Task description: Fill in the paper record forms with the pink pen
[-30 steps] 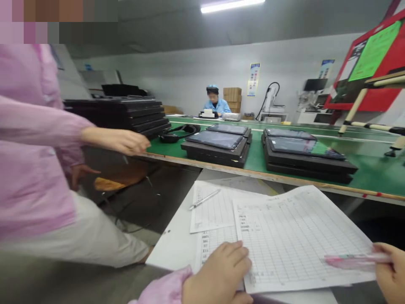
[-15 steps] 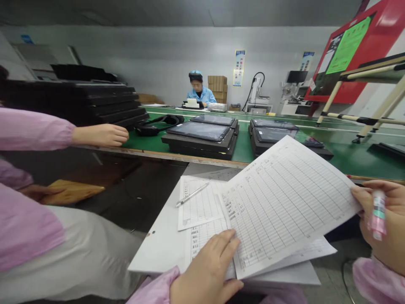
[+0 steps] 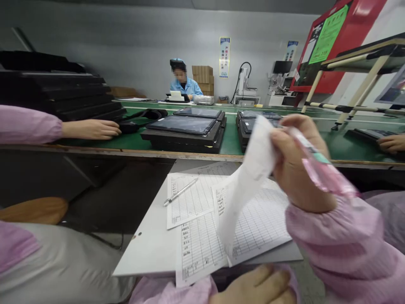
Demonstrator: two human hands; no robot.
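Observation:
My right hand (image 3: 300,164) is raised over the board, closed on a sheet of printed paper (image 3: 243,185) that bends and blurs as it lifts. A pink, green and white stick-shaped item (image 3: 329,169) is also tucked in this hand. More ruled forms (image 3: 201,249) lie below on a white board (image 3: 142,249), with a silver pen (image 3: 181,192) across one of them. My left hand (image 3: 259,287) is at the bottom edge, below the board's near edge; its fingers are loosely extended, slightly blurred, and nothing shows in them.
Stacked black trays with tablets (image 3: 183,124) stand on the green bench (image 3: 230,145). A co-worker's hand (image 3: 90,128) rests at left beside black straps (image 3: 139,120); another person's hand (image 3: 392,143) is at right. A person in blue (image 3: 186,84) sits across the bench.
My right hand has moved left and up, folding the sheet over. My left hand has come off the papers and dropped toward the bottom edge. Another person's hand now shows at right.

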